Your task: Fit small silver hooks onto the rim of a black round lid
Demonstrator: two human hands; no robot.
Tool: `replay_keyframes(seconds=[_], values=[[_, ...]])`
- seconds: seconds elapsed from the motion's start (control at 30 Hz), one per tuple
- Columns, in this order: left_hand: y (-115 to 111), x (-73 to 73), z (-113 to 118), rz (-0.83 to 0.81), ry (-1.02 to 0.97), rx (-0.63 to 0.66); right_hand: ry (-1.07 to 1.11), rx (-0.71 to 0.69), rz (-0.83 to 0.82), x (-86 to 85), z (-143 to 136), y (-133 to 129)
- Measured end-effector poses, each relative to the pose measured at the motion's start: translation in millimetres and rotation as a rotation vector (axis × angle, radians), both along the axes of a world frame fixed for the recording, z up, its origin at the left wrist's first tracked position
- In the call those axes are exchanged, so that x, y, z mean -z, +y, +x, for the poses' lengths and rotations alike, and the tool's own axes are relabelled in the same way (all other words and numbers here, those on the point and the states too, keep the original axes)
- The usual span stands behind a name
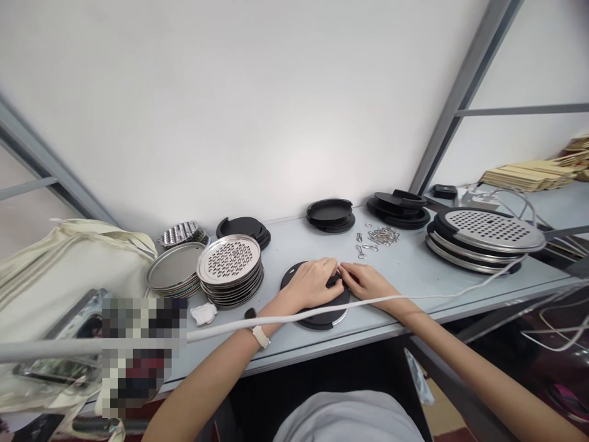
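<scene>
Left hand (313, 283): bare, no glove, no ring showing
Right hand (365, 282): bare, no glove
Left wrist: narrow pale strap (261, 336), whitish, small dark piece beside it
Forearms: uncovered; no sleeves in view
Torso: light grey garment (350, 417) at bottom edge; plain, unmarked

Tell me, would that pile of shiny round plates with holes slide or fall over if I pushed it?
The stack of perforated metal discs looks low and wide, so it probably won't tip. Smooth metal on the smooth table would likely slide, and the top discs might skid off. Probably heavy together.
</scene>
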State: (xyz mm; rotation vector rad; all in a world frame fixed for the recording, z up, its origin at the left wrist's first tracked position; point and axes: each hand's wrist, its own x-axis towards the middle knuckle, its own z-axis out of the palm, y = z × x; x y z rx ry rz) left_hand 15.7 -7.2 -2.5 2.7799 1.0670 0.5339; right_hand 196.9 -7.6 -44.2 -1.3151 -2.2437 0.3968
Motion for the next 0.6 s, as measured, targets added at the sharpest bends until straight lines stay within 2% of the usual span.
replay_keyframes(seconds=[0.2, 0.6], values=[[1.1, 4.0, 1.4, 0.016, -0.029, -0.04, -0.018, 0.01, -0.002, -0.5, 0.6, 0.0], [2.0, 4.4, 0.5, 0.045, 0.004, -0.004, 0.01, 0.016, 0.008, -2.6, -1.2, -1.8]])
